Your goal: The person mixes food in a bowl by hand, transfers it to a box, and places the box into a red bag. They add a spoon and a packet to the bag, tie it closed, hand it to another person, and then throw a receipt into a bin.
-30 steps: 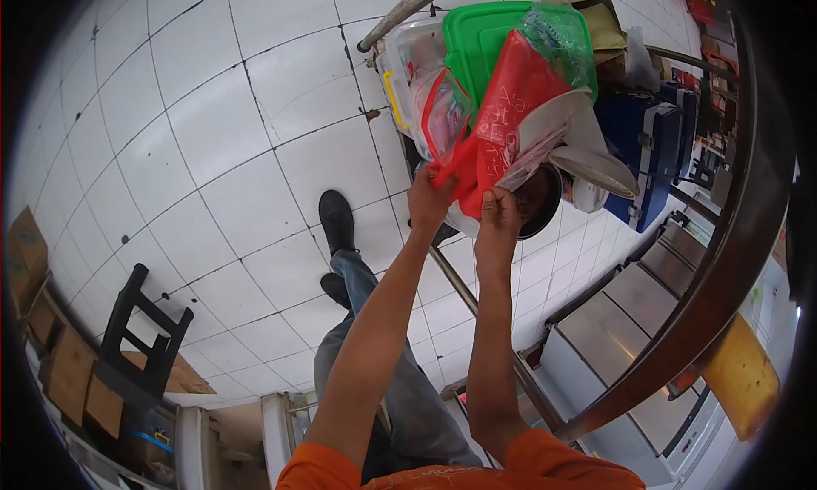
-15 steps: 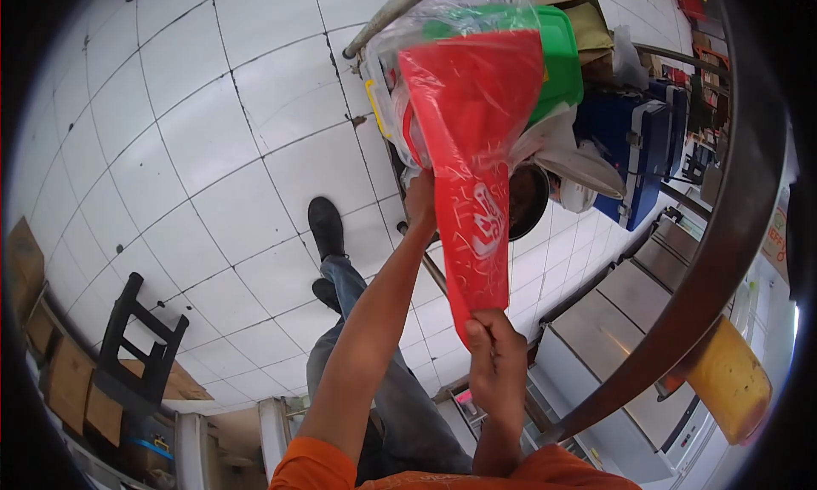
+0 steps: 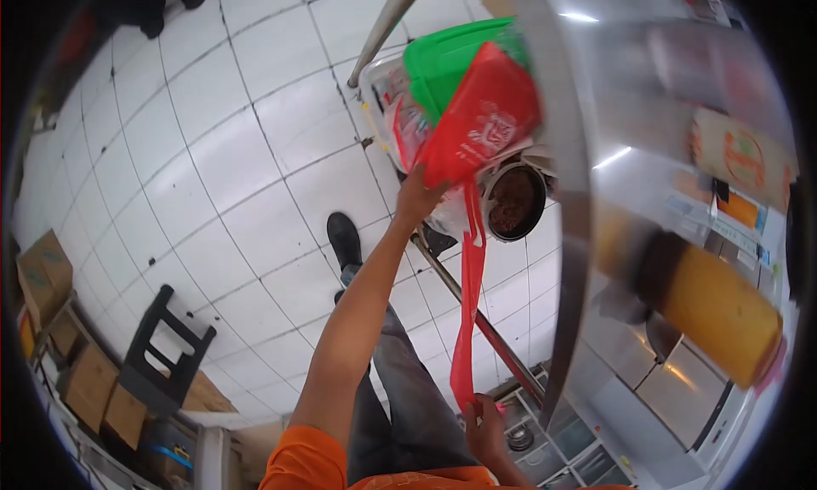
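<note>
My left hand [image 3: 419,194] is raised and grips the bunched neck of a red plastic bag [image 3: 481,124] with white print. A long red strip of the same bag hangs down to my right hand [image 3: 485,422], which pinches its lower end close to my body. Behind the bag sit a green lid [image 3: 442,60] on a clear plastic box [image 3: 381,85] and a dark round pot [image 3: 513,202] with brownish contents.
White tiled floor spreads to the left, with my black shoe [image 3: 344,239] on it. A black stool [image 3: 162,354] and cardboard boxes [image 3: 51,273] stand at the lower left. A metal pole [image 3: 387,22] and a curved steel counter edge [image 3: 562,192] are close on the right.
My right hand has pulled the bag's lower end further down toward my body, stretching it into a thin strip. The view has swung so the steel counter now fills the right.
</note>
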A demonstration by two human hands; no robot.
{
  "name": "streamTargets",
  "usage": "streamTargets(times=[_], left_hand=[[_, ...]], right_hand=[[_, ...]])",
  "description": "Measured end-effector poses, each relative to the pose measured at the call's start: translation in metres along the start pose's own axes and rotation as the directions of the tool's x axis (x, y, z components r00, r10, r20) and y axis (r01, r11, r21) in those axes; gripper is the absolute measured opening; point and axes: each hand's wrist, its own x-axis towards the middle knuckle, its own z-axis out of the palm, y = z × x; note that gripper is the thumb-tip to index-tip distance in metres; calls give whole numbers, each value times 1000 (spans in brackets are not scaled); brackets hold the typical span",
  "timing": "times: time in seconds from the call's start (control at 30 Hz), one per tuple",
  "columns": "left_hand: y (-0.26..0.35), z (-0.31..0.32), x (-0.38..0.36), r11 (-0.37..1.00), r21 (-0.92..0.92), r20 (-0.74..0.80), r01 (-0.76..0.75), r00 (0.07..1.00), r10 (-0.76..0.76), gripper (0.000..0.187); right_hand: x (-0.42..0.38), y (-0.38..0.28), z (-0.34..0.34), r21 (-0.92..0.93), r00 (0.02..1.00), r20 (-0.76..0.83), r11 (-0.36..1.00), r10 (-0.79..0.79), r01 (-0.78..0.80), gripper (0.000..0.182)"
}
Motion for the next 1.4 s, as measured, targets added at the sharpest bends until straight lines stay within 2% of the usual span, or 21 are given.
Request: streamTargets(times=[0.07, 0.17, 0.2, 0.23, 0.3, 0.43, 0.47, 0.5, 0.57, 0.63, 0.7, 0.77, 0.87, 0.97, 1.03, 1.1, 1.2, 1.27, 1.3, 1.37, 1.4], left_hand=[[-42, 0, -31, 833, 400, -335, -381, 785, 520, 63], [-85, -8, -115, 889, 384, -351, -251, 850, 392, 53], [-114, -9, -142, 766, 548, -297, -335, 779, 553, 45], [-118, -9, -178, 807, 549, -242, -219, 882, 404, 39], [-160, -3, -239, 782, 563, -168, -269, 889, 426, 41], [-243, 29, -338, 695, 714, -84, -91, 973, 215, 38], [-225, 50, -366, 778, 628, 2, -18, 1000, 21, 39], [-236, 74, -396, 788, 596, 35, -157, 985, 169, 41], [-246, 126, -425, 776, 609, 151, -163, 985, 88, 41], [-180, 214, -466, 876, 434, 233, -212, 965, 118, 39], [-144, 288, -460, 823, 427, 303, -375, 917, 260, 36], [-99, 387, -389, 846, 453, 186, -280, 958, 217, 30], [-98, 447, -233, 677, 535, 100, -504, 834, 542, 46], [-27, 486, -109, 64, 791, 299, -609, 474, 828, 59], [8, 497, -42, -232, 927, 332, -296, 354, 874, 65], [38, 502, 12, -333, 934, 357, -130, 346, 867, 71], [68, 488, 56, -536, 834, 378, 135, 567, 732, 74], [53, 506, 34, -434, 875, 191, 212, 674, 714, 74], [30, 509, 5, -497, 846, 291, 194, 613, 734, 73], [-39, 508, -37, -348, 919, 153, 187, 643, 751, 70], [-68, 516, -87, -211, 975, 57, 74, 831, 553, 74]], right_hand=[[-14, 33, 11, 51, 994, 34, 993, 103, -105, 18], [-41, 109, 46, 38, 992, -104, 997, 74, -70, 14], [-54, 134, 54, 78, 982, -109, 987, 152, -144, 15], [-66, 160, 63, 120, 969, -106, 970, 224, -212, 16], [-90, 217, 79, 157, 929, -155, 937, 336, -312, 18], [-105, 302, 88, 414, 769, -497, 889, 403, -197, 21], [-95, 310, 81, 587, 720, -435, 777, 541, -229, 21], [-94, 317, 71, 733, 668, -336, 630, 664, -258, 21], [-74, 318, 45, 963, 656, -221, 269, 722, 28, 26], [-47, 336, 29, 979, 633, -202, 141, 747, 147, 30], [-38, 349, -13, 990, 671, -136, 71, 729, 123, 32], [5, 408, -5, 980, 615, -138, 17, 776, 199, 32], [44, 499, 9, 979, 567, -187, 106, 802, 174, 33], [30, 581, 10, 983, 590, -163, 178, 791, 33, 37], [20, 639, 28, 962, 514, -176, 258, 839, -93, 37], [5, 672, 11, 993, 537, -53, 102, 842, -60, 36], [-7, 715, -3, 939, 601, -128, 291, 789, -182, 35], [-20, 725, -6, 917, 619, -99, 313, 779, -248, 34], [-25, 721, -7, 914, 611, -82, 304, 787, -269, 34], [-8, 715, -25, 918, 611, -97, 307, 786, -250, 34], [4, 706, -51, 927, 635, -115, 313, 764, -209, 33]])
